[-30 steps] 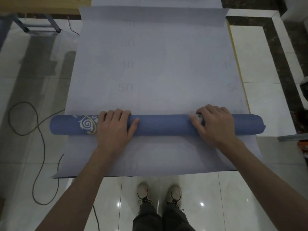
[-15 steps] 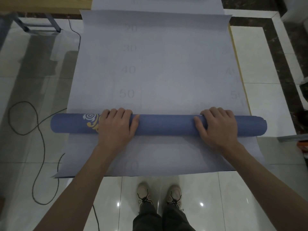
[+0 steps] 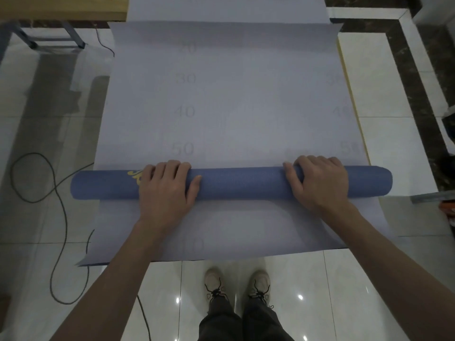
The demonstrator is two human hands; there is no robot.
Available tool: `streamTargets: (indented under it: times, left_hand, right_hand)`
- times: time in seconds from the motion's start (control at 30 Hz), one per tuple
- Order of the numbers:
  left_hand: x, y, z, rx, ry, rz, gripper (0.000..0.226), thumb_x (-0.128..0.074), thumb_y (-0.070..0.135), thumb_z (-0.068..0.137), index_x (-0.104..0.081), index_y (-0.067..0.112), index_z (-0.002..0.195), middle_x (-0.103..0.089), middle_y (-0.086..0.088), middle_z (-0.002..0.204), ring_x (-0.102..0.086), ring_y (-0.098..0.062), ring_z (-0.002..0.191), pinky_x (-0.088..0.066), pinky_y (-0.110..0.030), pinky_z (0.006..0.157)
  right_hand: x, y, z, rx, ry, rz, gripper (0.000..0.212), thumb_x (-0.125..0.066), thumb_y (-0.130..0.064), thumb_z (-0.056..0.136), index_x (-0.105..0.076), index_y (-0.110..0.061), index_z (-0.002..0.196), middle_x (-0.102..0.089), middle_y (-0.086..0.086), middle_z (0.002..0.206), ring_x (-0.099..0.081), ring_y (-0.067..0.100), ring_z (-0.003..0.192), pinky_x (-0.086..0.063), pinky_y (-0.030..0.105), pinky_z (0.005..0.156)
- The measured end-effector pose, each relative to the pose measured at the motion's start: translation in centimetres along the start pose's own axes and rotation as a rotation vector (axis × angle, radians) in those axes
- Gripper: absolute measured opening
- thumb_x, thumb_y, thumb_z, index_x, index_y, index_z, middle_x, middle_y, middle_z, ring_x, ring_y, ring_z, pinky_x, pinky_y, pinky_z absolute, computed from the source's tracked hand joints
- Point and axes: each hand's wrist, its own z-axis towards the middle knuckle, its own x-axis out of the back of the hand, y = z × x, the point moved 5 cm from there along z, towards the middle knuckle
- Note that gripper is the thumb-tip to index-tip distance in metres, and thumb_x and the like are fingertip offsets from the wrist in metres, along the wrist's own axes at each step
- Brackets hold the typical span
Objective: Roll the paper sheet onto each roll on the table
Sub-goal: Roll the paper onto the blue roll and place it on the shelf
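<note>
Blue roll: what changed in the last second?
The blue roll has turned away from the person, closer to the "50" mark; its yellow pattern has rotated nearly out of sight. The left hand and right hand stay curled over it; the paper sheet stays flat.

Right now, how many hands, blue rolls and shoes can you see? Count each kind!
Hands: 2, the left hand and the right hand
Blue rolls: 1, the blue roll under both hands
Shoes: 2, the left shoe and the right shoe
Total: 5
</note>
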Motion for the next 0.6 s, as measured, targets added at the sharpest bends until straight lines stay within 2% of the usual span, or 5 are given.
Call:
streamTargets:
  times: [0.13, 0.3, 0.47, 0.53, 0.6]
  left_hand:
    - [-0.6, -0.5, 2.0, 0.028, -0.007, -0.063, 0.053, -0.035, 0.038, 0.108, -0.062, 0.010, 0.073, -0.062, -0.011, 0.062, -0.055, -0.032, 0.054, -0.041, -0.041, 0.064]
    - [0.0, 0.1, 0.3, 0.059, 0.020, -0.036, 0.038, -0.047, 0.034, 0.105, -0.071, 0.006, 0.099, -0.073, -0.013, 0.096, -0.066, -0.033, 0.083, -0.048, -0.047, 0.086]
    - [-0.8, -0.2, 1.8, 0.072, 0.009, -0.037, 0.046, -0.040, 0.034, 0.106, -0.065, 0.009, 0.078, -0.065, -0.012, 0.068, -0.057, -0.032, 0.060, -0.043, -0.042, 0.068]
    - [-0.6, -0.2, 2.0, 0.067, 0.023, -0.069, 0.043, -0.044, 0.033, 0.105, -0.067, 0.008, 0.078, -0.067, -0.011, 0.070, -0.060, -0.032, 0.062, -0.045, -0.042, 0.071]
    - [-0.2, 0.1, 1.0, 0.043, 0.035, -0.062, 0.036, -0.051, 0.034, 0.102, -0.072, 0.006, 0.094, -0.073, -0.012, 0.090, -0.065, -0.032, 0.079, -0.048, -0.044, 0.083]
  right_hand:
    - [0.6, -0.3, -1.7, 0.056, 0.010, -0.021, 0.046, -0.047, -0.047, 0.104, -0.069, -0.008, 0.094, -0.067, 0.011, 0.088, -0.059, 0.030, 0.076, -0.044, 0.043, 0.076]
    - [-0.3, 0.1, 0.5, -0.008, -0.027, -0.020, 0.061, -0.035, -0.052, 0.106, -0.058, -0.010, 0.068, -0.060, 0.008, 0.061, -0.050, 0.027, 0.054, -0.040, 0.038, 0.060]
    - [0.2, -0.3, -1.2, 0.053, -0.008, -0.024, 0.049, -0.046, -0.048, 0.104, -0.068, -0.006, 0.094, -0.065, 0.012, 0.088, -0.057, 0.032, 0.078, -0.044, 0.044, 0.074]
    - [-0.1, -0.1, -0.6, 0.040, -0.028, -0.040, 0.057, -0.038, -0.053, 0.105, -0.065, -0.008, 0.083, -0.063, 0.011, 0.076, -0.055, 0.031, 0.068, -0.042, 0.040, 0.066]
    - [-0.4, 0.0, 0.7, 0.021, -0.043, -0.020, 0.063, -0.032, -0.056, 0.105, -0.057, -0.010, 0.069, -0.058, 0.008, 0.061, -0.050, 0.028, 0.055, -0.036, 0.036, 0.057]
